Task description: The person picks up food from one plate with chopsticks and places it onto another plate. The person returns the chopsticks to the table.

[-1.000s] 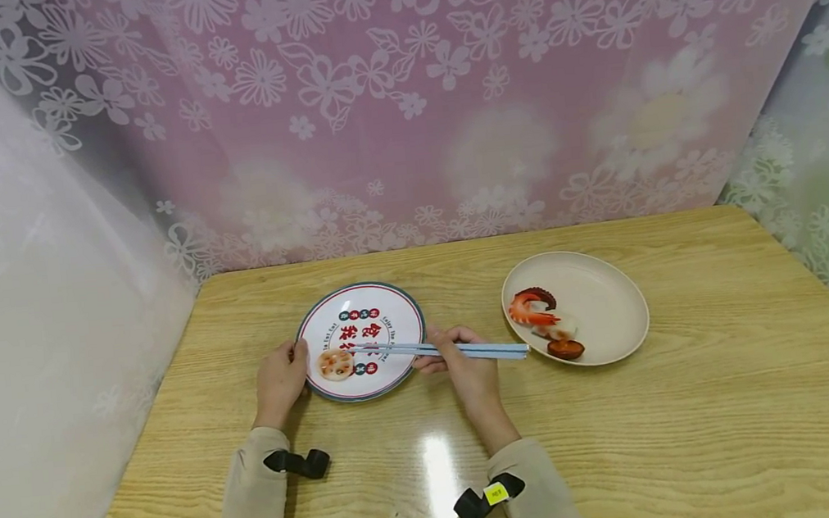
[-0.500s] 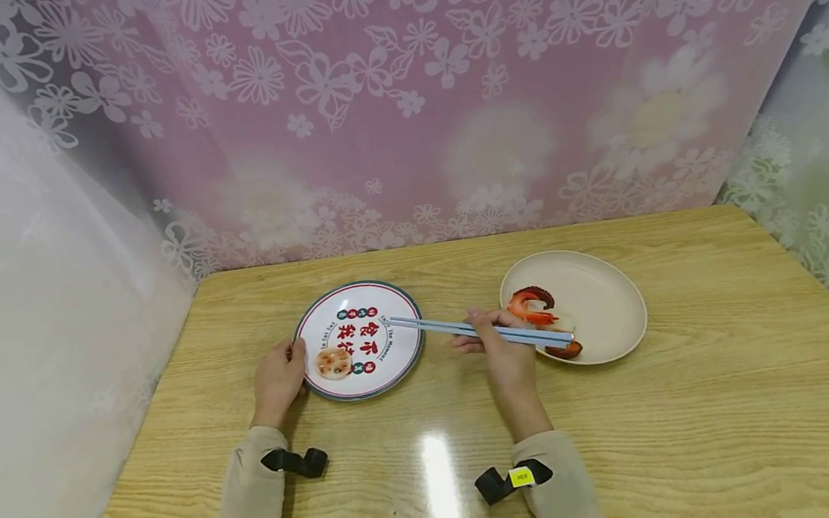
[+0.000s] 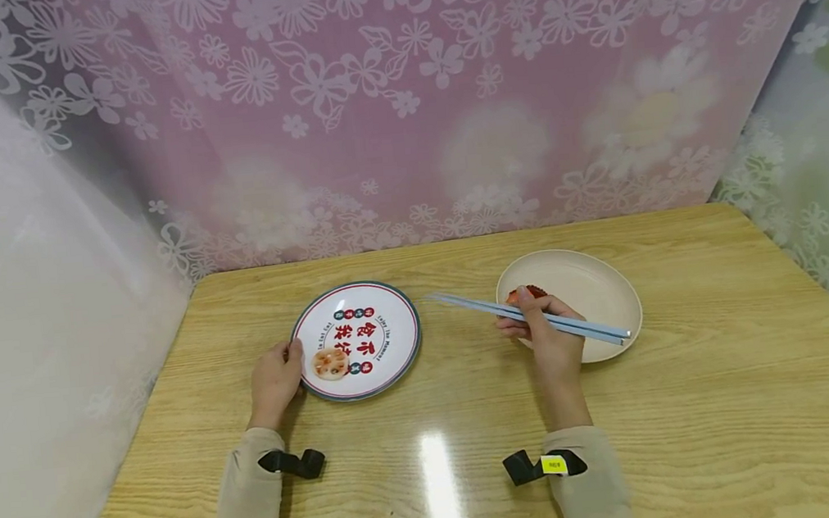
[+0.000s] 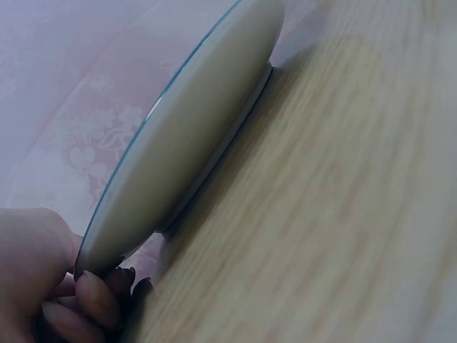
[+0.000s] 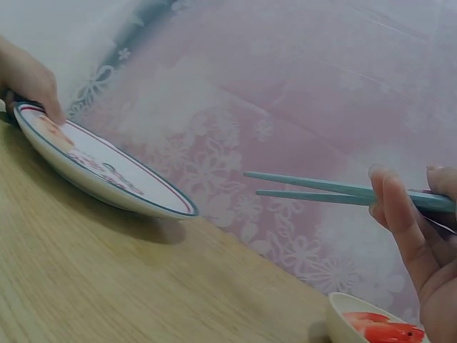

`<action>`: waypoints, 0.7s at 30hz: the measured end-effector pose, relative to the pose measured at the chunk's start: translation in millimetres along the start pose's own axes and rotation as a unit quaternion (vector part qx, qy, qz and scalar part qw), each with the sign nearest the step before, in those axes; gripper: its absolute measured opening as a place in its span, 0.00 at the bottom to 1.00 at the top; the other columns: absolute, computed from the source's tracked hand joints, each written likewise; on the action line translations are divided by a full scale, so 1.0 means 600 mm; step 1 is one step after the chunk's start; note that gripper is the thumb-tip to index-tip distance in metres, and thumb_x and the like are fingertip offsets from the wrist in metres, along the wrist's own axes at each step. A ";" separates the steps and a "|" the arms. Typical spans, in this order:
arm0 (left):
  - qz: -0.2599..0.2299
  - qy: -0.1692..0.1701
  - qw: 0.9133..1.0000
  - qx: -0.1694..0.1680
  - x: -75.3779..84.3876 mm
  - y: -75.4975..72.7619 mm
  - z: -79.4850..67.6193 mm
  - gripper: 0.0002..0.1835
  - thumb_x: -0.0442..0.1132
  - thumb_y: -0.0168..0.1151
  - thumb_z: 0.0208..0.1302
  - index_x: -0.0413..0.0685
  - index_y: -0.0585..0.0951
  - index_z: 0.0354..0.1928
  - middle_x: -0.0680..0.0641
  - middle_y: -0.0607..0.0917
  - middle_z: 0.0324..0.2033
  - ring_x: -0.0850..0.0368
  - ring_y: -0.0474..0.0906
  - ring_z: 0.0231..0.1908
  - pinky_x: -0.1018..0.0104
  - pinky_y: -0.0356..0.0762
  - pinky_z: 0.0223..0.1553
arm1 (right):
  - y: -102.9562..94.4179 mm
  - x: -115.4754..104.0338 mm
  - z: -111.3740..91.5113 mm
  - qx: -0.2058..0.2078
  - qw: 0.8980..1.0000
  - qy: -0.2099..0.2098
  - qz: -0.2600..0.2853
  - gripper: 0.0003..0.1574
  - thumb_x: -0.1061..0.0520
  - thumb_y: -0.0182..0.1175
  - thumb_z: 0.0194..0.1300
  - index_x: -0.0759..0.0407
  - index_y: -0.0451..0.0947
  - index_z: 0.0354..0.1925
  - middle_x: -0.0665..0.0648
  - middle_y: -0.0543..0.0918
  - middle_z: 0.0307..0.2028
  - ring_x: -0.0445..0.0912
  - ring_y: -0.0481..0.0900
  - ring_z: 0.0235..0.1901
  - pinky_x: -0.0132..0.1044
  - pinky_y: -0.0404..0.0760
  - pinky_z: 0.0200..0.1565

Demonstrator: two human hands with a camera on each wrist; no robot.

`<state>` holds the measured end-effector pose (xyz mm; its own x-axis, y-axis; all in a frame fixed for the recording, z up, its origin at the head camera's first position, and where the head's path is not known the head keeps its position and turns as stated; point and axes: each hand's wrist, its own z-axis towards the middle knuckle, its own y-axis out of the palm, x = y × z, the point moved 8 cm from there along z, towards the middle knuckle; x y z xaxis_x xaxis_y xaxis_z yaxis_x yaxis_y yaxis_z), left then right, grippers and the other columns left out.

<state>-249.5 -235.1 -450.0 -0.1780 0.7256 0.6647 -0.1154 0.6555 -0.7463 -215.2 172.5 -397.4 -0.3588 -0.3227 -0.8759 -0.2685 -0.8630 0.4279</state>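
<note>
With thumb on top and fingers beneath, my left hand (image 3: 275,382) grips the left rim of a white plate (image 3: 322,318) printed with red characters and a green edge. A slice of lotus root (image 3: 331,364) lies on that plate near the thumb. My right hand (image 3: 557,349) holds a pair of light blue chopsticks (image 3: 481,307) in front of the cream plate (image 3: 597,280). Their tips point left, slightly apart, with nothing between them. Behind the right hand a dark red tentacle piece (image 3: 536,290) shows in part; orange-red shrimp (image 5: 385,331) appears in the right wrist view. Other food there is hidden.
Both plates stand on a wood-grain table (image 3: 374,476), with bare tabletop between them. A pink flowered curtain (image 3: 403,128) hangs behind the table's back edge, and a whitish sheet (image 3: 54,282) hangs along the left side.
My right hand has moved right with the chopsticks, from over the printed plate to the cream plate, now covering much of its food. The left hand and lotus slice have stayed put.
</note>
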 end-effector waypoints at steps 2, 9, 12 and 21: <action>-0.001 0.001 1.000 -0.001 0.000 0.001 0.000 0.19 0.45 0.42 0.75 0.37 0.77 0.37 0.45 0.77 0.17 0.59 0.72 0.11 0.65 0.70 0.18 | -0.014 -0.006 0.003 0.011 1.000 -0.007 -0.010 0.26 0.57 0.63 0.65 0.86 0.71 0.33 0.62 0.85 0.24 0.48 0.85 0.19 0.36 0.82 0.24; 0.001 0.005 1.000 0.000 -0.002 0.002 0.001 0.20 0.46 0.42 0.75 0.37 0.76 0.35 0.44 0.77 0.18 0.59 0.72 0.11 0.65 0.71 0.18 | -0.078 -0.020 0.016 0.070 0.997 -0.018 0.008 0.22 0.58 0.63 0.64 0.81 0.74 0.33 0.64 0.84 0.23 0.50 0.85 0.19 0.40 0.81 0.23; 0.000 0.004 1.000 0.000 -0.002 0.002 0.001 0.20 0.46 0.42 0.75 0.37 0.76 0.36 0.44 0.77 0.17 0.59 0.72 0.12 0.65 0.70 0.18 | -0.111 -0.011 0.027 0.087 0.996 -0.026 0.015 0.22 0.57 0.65 0.63 0.80 0.74 0.33 0.64 0.84 0.25 0.51 0.85 0.20 0.39 0.81 0.23; -0.004 0.003 1.000 0.001 0.001 0.000 -0.002 0.20 0.46 0.42 0.75 0.38 0.75 0.34 0.45 0.76 0.17 0.58 0.72 0.12 0.65 0.70 0.18 | -0.180 0.007 0.050 0.093 0.994 -0.055 -0.002 0.25 0.54 0.65 0.63 0.79 0.75 0.35 0.67 0.83 0.32 0.56 0.86 0.26 0.42 0.82 0.28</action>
<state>-248.6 -234.3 -449.4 -0.1721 0.7216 0.6706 -0.1190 0.6605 -0.7413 -214.5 276.1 -440.4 -0.4506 -0.2660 -0.8522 -0.4265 -0.7745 0.4672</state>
